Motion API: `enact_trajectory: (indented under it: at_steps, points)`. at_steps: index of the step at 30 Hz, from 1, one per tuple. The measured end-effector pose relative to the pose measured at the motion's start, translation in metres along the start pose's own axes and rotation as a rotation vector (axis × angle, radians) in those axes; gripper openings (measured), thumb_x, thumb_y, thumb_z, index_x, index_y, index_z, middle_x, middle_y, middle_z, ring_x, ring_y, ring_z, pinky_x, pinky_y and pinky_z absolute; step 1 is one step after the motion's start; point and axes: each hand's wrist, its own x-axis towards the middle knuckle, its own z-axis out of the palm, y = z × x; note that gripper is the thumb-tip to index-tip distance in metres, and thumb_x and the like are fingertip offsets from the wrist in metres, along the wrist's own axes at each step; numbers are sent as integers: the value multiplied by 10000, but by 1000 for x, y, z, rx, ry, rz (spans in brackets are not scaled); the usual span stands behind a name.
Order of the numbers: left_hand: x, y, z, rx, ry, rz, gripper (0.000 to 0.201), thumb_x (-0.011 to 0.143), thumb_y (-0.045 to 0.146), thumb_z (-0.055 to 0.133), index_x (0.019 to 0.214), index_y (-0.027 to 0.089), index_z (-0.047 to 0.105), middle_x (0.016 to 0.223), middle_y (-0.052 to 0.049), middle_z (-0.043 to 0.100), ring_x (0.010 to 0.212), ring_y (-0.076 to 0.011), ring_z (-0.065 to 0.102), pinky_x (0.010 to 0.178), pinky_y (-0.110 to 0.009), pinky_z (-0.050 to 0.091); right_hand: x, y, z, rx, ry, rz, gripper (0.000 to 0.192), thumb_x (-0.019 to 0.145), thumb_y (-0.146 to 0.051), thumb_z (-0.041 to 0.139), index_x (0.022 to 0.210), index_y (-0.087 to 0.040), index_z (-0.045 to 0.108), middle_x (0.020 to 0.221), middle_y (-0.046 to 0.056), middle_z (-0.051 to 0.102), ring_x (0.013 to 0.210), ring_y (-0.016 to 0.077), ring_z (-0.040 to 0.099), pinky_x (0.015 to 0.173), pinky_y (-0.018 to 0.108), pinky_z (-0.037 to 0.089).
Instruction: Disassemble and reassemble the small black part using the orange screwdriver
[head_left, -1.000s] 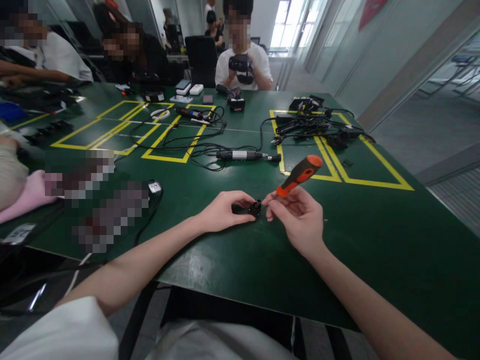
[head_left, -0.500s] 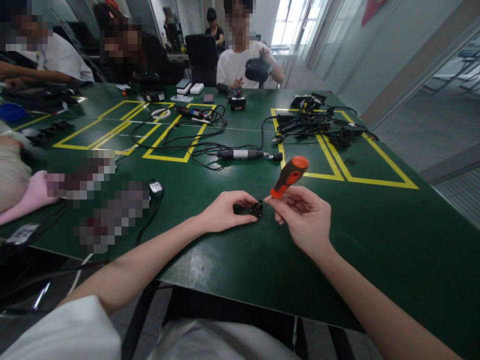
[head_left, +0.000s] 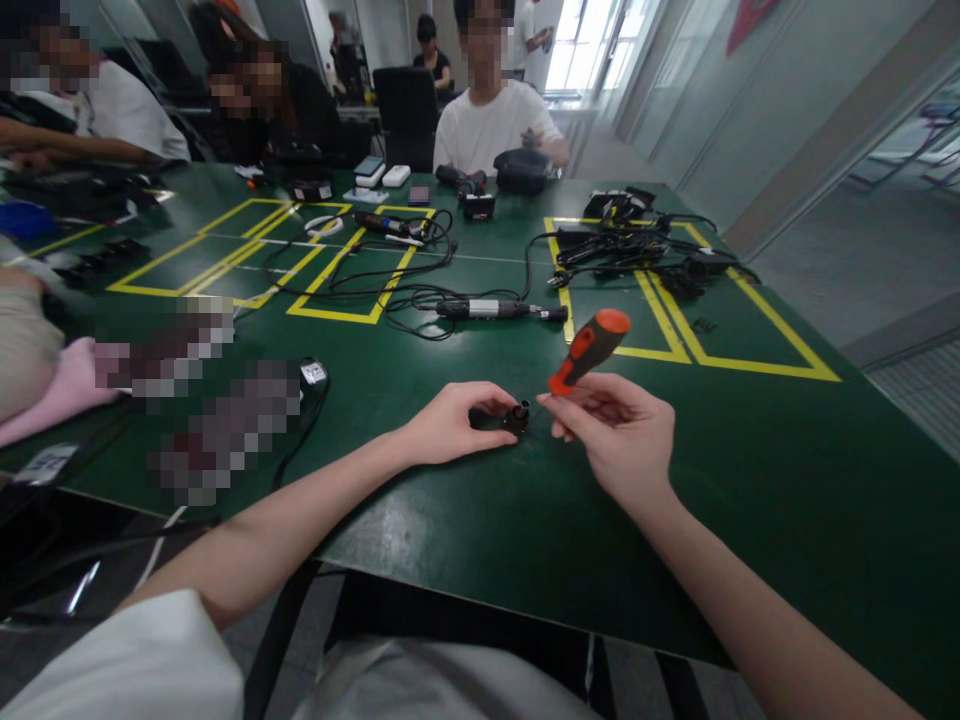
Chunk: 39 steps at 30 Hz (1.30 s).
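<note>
My left hand (head_left: 457, 425) rests on the green table, thumb and fingers pinched around a small black part (head_left: 516, 420) with a brass-coloured top; its exact kind is too small to make out. To its right, my right hand (head_left: 622, 430) grips a screwdriver (head_left: 592, 350) low down, near the shaft. The screwdriver has a black and orange-red handle that leans up to the right. Its thin shaft points down toward the black part; whether the tip touches it I cannot tell.
Beyond my hands lies a grey and black pen-shaped electric tool (head_left: 487, 310) with its cord. A heap of black cables (head_left: 637, 250) sits at the back right, within yellow tape. Several people sit around the table (head_left: 420, 520); a black case (head_left: 521, 170) stands before the person opposite.
My right hand has shifted slightly right, and the screwdriver leans further right. My left hand has barely moved. Across the table, the person has lowered the black case to the tabletop.
</note>
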Motion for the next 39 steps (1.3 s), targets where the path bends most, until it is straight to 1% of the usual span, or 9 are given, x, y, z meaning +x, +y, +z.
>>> enact_trajectory:
  at_steps: [6,13,15,17,21,28,32,35,39]
  points:
    - [0,2,-1,20,-4,9,274,827,274,810,1053,145,724,1009,-68,766,916,-179,715,877,-318,571,-2,0,-2,43,-78,-11,104,785,-259,851,811,-212,762,765,26,778,526,144,675,461,273,602]
    - [0,1,-1,7,-8,17,286,833,271,807,1072,140,721,1022,-70,763,922,-175,713,880,-319,568,0,-3,-2,-18,-4,-20,185,663,-219,935,676,-217,751,647,-5,743,470,144,646,447,278,592]
    - [0,1,-1,3,-7,21,290,832,276,810,1072,139,721,1026,-73,764,925,-177,714,882,-321,569,0,-4,-1,-5,-1,12,209,645,-253,957,697,-213,759,613,-2,739,464,159,663,449,285,602]
    - [0,1,-1,3,-9,22,295,834,275,808,1080,137,722,1031,-77,765,931,-180,714,882,-325,571,-1,-5,0,20,-35,37,201,686,-288,941,737,-205,766,602,8,740,463,166,674,452,288,606]
    - [0,0,-1,11,-7,23,317,835,271,808,1106,132,723,1041,-84,764,944,-184,713,882,-325,570,-3,-3,1,96,-103,26,174,782,-329,881,802,-206,760,696,33,779,505,157,690,472,279,616]
    - [0,2,-1,16,-16,-2,287,829,263,803,1075,141,718,1028,-69,763,935,-180,714,886,-318,564,-1,0,0,67,-81,-67,116,751,-190,860,708,-206,753,720,-4,713,487,106,627,407,223,555]
    - [0,1,-1,10,-16,-3,288,833,265,797,1079,139,717,1036,-72,762,942,-180,711,886,-319,562,-1,1,0,44,-63,-25,55,790,-174,825,815,-202,784,714,9,752,487,117,643,437,238,578]
    - [0,0,-1,6,-17,7,292,837,262,796,1085,131,715,1033,-77,762,935,-177,708,879,-318,561,-2,1,-1,65,-77,-29,108,835,-188,785,942,-201,786,762,30,792,525,137,682,477,261,616]
    - [0,1,-1,19,-20,18,293,843,261,791,1090,124,714,1031,-79,761,932,-175,705,879,-316,559,-4,0,-2,18,-101,-52,49,834,-191,786,882,-197,783,807,38,797,540,134,688,508,269,635]
